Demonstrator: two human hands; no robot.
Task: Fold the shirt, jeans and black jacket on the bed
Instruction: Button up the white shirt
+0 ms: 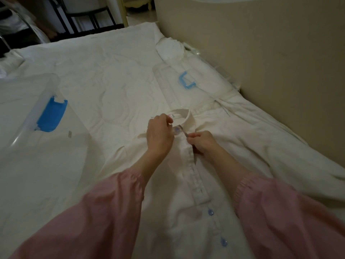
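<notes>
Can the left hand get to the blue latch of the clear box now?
Probably yes: only bare quilt lies between the left hand and the blue latch, but it must first let go of the shirt.

I read the shirt [214, 152] as matt off-white cloth, its buttons [210, 212] glossy blue plastic. The quilt [112, 81] looks matt, stitched cloth. The storage box [28, 98] is clear, smooth plastic with a blue latch [51, 114].
</notes>
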